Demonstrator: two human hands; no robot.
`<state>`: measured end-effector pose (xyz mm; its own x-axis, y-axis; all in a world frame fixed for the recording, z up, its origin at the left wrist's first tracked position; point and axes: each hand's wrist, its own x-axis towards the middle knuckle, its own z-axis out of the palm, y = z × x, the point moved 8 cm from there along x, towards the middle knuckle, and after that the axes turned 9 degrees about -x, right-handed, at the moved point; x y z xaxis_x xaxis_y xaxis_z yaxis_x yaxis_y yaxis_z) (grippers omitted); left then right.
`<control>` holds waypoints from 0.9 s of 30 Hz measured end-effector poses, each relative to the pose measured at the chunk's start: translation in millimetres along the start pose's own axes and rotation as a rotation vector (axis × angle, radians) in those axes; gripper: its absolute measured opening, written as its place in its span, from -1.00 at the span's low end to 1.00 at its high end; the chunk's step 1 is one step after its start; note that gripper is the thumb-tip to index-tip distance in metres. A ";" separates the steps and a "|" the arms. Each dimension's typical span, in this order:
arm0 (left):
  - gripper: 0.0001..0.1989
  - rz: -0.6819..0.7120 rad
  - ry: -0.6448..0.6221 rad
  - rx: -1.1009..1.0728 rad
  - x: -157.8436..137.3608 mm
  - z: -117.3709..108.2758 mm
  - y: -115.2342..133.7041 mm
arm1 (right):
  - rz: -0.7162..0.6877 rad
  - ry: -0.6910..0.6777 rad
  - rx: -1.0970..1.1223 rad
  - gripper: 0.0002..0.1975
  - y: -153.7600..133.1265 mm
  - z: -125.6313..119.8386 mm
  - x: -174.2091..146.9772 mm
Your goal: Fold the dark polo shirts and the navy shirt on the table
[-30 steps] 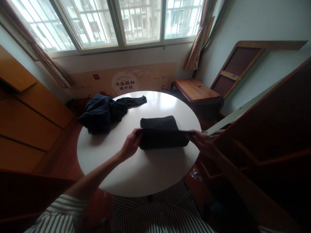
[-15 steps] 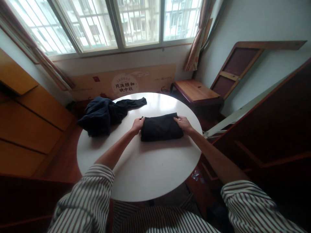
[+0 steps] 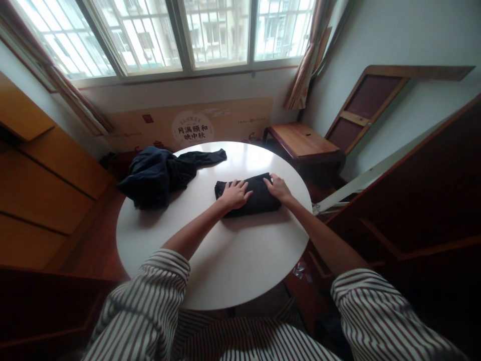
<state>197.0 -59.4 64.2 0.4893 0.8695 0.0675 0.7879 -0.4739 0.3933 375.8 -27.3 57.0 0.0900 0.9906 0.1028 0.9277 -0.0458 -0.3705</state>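
On the white round table (image 3: pixel 210 250) lies a folded black garment (image 3: pixel 259 198), a compact, roughly rectangular bundle. My left hand (image 3: pixel 236 194) rests flat across its left part, fingers spread. At the far right corner, my right hand (image 3: pixel 278 189) pinches the edge of the cloth between thumb and fingers. To the left, a rumpled dark navy garment (image 3: pixel 150 178) is heaped near the table's edge, with one black sleeve-like part (image 3: pixel 206 157) stretched toward the right.
Behind the table stand a low wooden stool (image 3: pixel 304 139) and a printed cardboard panel (image 3: pixel 233 120) under the barred window. Wooden cabinets (image 3: pixel 45 175) are on the left. A dark wooden panel (image 3: pixel 424 210) slants along the right side.
My left hand has let go of the bundle's left edge and moved right, onto its top. My right hand has shifted slightly left along the far right corner.
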 end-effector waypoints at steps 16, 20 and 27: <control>-0.42 -0.321 0.065 0.020 -21.7 -0.8 -73.6 | -0.256 -0.216 -0.227 -0.30 -55.2 41.5 -21.2; -0.42 -0.379 0.026 -0.080 -27.1 -6.8 -95.8 | -0.190 -0.224 -0.183 -0.31 -34.5 39.2 -6.3; -0.41 -0.349 0.253 -0.274 -53.6 -16.6 -82.1 | -0.155 0.054 0.006 -0.34 -31.1 -3.7 -31.2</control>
<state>99.9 -64.8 43.5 0.0815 0.9920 0.0960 0.7449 -0.1246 0.6554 345.5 -57.3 68.7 -0.0345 0.9774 0.2085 0.9298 0.1079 -0.3520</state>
